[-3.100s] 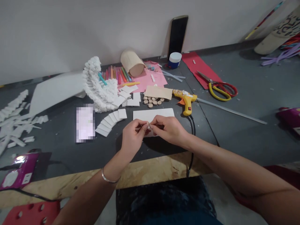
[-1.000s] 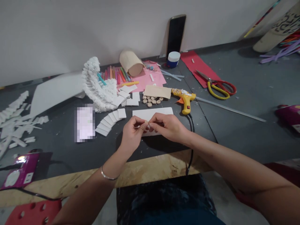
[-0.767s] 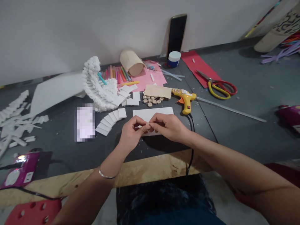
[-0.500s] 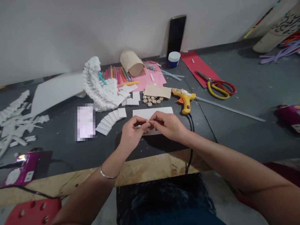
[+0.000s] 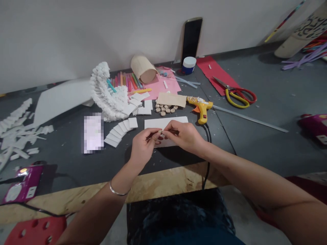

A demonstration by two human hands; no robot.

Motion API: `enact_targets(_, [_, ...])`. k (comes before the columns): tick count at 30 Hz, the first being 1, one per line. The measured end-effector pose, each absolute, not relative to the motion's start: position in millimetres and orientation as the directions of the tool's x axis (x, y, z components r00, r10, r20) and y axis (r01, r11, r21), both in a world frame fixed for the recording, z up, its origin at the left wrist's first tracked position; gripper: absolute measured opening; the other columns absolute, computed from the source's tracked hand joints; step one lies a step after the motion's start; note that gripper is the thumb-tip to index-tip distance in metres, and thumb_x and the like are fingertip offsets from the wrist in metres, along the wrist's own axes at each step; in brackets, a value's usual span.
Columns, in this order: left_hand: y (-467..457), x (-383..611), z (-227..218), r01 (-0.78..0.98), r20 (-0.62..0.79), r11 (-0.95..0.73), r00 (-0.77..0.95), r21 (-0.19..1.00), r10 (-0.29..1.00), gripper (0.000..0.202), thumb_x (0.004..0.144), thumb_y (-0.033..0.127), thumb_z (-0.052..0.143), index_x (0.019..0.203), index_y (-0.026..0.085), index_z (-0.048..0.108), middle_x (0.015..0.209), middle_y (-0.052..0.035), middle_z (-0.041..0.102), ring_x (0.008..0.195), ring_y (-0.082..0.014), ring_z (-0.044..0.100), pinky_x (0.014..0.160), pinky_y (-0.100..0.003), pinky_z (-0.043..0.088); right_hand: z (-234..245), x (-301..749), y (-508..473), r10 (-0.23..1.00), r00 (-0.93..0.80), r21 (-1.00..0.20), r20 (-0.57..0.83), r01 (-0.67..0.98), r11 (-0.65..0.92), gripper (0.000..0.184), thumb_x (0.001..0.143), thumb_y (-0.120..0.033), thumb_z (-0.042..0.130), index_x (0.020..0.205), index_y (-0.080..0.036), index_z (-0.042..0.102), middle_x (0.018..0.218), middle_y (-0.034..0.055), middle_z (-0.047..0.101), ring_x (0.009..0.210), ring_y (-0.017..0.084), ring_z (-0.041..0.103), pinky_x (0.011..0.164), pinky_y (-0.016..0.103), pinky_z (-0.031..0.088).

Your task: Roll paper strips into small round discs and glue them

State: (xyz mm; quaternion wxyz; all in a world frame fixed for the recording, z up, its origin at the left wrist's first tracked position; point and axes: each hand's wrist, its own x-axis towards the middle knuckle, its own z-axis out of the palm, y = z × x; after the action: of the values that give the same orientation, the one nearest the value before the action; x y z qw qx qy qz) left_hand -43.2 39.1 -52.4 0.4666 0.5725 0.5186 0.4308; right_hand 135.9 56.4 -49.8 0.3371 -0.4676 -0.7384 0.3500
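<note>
1. Left hand and right hand: both grasping, fingertips meeting at frame centre on a tiny pale piece, pinched between them and too small to identify.
2. White foam sheet: flat on the dark grey table directly beneath the hands, partly hidden by them.
3. Foam squares: overlapping in a curved row just left of the sheet.
4. Wooden discs: small cluster just above the sheet, below a kraft card.
5. Yellow hot glue gun: right of the discs, lying on its side, its black cable running toward the lower frame.
6. Curled white foam arch: left of centre, near the foam squares.
7. Yellow-and-red-handled scissors: upper right, partly on a red paper sheet.
</note>
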Motion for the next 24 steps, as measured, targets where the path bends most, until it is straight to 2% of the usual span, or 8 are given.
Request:
enact_targets(10, [38.6,-42.9,-53.3,0.144,-0.027,0.015,0.078,0.989,0.997,0.027,0.079,0.042,0.070,0.089,0.017,0.068,0.076,-0.0045,0.072,0.066,-0.0159,0.071,0.063,-0.026,0.062,-47.8,137.5,54.1,0.884,-0.416,-0.784,0.215,0.466,0.410,0.017,0.090,-0.029,0.052,0.089,-0.018,0.065,0.075,0.0009,0.068,0.062,0.010,0.056,0.060,0.022,0.039])
enact_targets(16, [39.2,-42.9,-55.4,0.043,-0.096,0.093,0.084,0.995,0.992,0.029,0.072,0.042,0.076,0.081,0.016,0.066,0.075,-0.0038,0.072,0.066,-0.0168,0.071,0.063,-0.029,0.062,-46.4,137.6,54.4,0.873,-0.437,-0.767,0.217,0.477,0.429,0.016,0.089,-0.026,0.053,0.089,-0.017,0.065,0.075,0.0015,0.068,0.061,0.011,0.056,0.059,0.022,0.039])
enact_targets(21, [41.4,-43.5,-57.6,0.041,-0.104,0.099,0.136,0.994,0.985,0.031,0.073,0.040,0.075,0.095,0.017,0.071,0.078,-0.0033,0.073,0.067,-0.0160,0.070,0.066,-0.030,0.062,-52.3,135.8,54.8,0.868,-0.439,-0.764,0.234,0.469,0.443,0.015,0.090,-0.027,0.052,0.089,-0.018,0.064,0.077,0.0018,0.068,0.063,0.011,0.057,0.061,0.023,0.040])
enact_targets(24, [41.4,-42.0,-57.0,0.080,-0.057,0.048,0.120,0.996,0.991,0.029,0.076,0.040,0.073,0.094,0.018,0.073,0.080,-0.0034,0.073,0.066,-0.0147,0.069,0.066,-0.028,0.061,-53.2,134.9,54.5,0.891,-0.391,-0.787,0.230,0.463,0.407,0.014,0.089,-0.028,0.053,0.089,-0.018,0.063,0.075,0.0014,0.068,0.062,0.011,0.057,0.060,0.023,0.040])
